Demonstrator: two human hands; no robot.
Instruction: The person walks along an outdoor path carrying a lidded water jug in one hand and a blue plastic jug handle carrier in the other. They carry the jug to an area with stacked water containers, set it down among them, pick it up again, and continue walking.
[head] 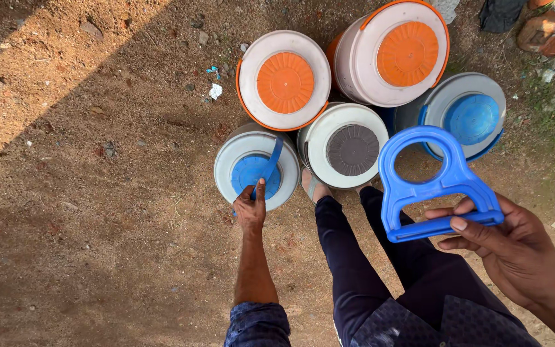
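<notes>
The left hand (250, 209) reaches down with its fingers curled around the blue carry handle (270, 166) of a grey water jug with a blue cap (256, 168), gripping the strap near its lower end. The right hand (505, 241) is raised closer to the camera, thumb and fingers pinched shut on the grip bar of a loose blue plastic bottle-carrier (433, 183), whose ring end points away toward the jugs. That carrier looks stiff, light and easy to hold by its bar. The blue-capped jug, if full, is likely heavy and would best be lifted by the strap, which may flex under load. This jug stands on the bare dirt ground (97, 193), just left of the person's sandalled foot (313, 187). Touching it on the right is a jug with a dark grey cap (345, 144); behind stand two orange-capped jugs (284, 80), and another blue-capped jug (467, 115) sits farther right.
</notes>
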